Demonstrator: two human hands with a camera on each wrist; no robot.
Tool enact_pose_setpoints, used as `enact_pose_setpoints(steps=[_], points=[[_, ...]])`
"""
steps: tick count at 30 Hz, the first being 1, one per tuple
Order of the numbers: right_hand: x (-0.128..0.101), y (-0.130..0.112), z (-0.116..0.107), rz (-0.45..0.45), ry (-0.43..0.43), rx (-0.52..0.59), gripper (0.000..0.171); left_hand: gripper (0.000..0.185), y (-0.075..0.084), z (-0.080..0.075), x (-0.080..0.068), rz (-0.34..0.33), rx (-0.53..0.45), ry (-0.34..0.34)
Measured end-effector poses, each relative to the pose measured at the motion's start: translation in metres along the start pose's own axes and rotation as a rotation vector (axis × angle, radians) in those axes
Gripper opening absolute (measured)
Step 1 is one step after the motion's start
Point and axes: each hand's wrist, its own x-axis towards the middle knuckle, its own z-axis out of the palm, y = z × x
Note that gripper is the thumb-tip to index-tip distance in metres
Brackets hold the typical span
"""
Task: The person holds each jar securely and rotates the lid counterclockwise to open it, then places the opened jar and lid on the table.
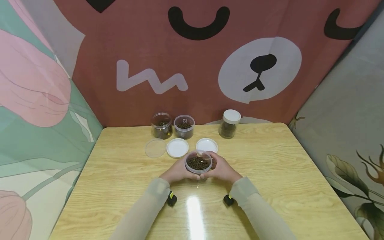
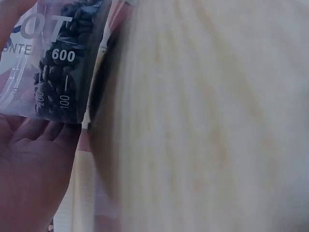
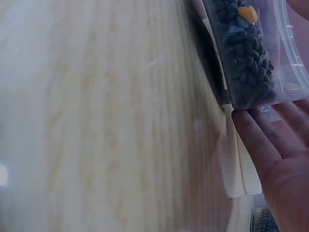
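Observation:
A clear plastic tub point(image 1: 198, 163) of small dark beans is held in both hands above the front half of the table. My left hand point(image 1: 179, 171) grips its left side and my right hand point(image 1: 223, 169) its right, thumbs meeting at the near wall. In the left wrist view, printed measuring marks show on the tub point(image 2: 63, 63), with left fingers point(image 2: 36, 133) under its base. The right wrist view shows a yellow kernel point(image 3: 248, 14) among the dark beans point(image 3: 248, 63), and right fingers point(image 3: 258, 137) under the bottom edge.
Behind the hands lie two white lids point(image 1: 177, 148) and a clear lid point(image 1: 155, 148). At the table's back stand an uncovered clear jar point(image 1: 162, 126), an uncovered tub point(image 1: 184, 127) and, farther right, a white-capped jar point(image 1: 229, 124), all with dark contents. A printed curtain point(image 1: 204, 100) hangs behind.

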Motion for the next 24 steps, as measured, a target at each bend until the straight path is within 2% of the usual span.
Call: enact_pose_setpoints(steps=[5,9,16,20,24], points=[[0.004,0.001,-0.006,0.019,0.053,-0.022,0.088,0.104,0.007,-0.005,0.008,0.018,0.008,0.008],[0.009,-0.004,-0.011,0.011,0.107,-0.047,0.092,0.105,0.011,-0.008,0.014,0.015,0.035,0.056],[0.016,-0.012,-0.021,-0.011,0.185,-0.085,0.094,0.1,0.022,-0.009,0.028,0.05,0.053,0.152],[0.02,-0.012,-0.027,-0.009,0.215,-0.078,0.092,0.097,0.03,-0.008,0.033,0.031,0.047,0.199],[0.024,-0.007,-0.03,0.005,0.222,-0.08,0.09,0.095,0.029,-0.007,0.036,0.007,0.036,0.204]])
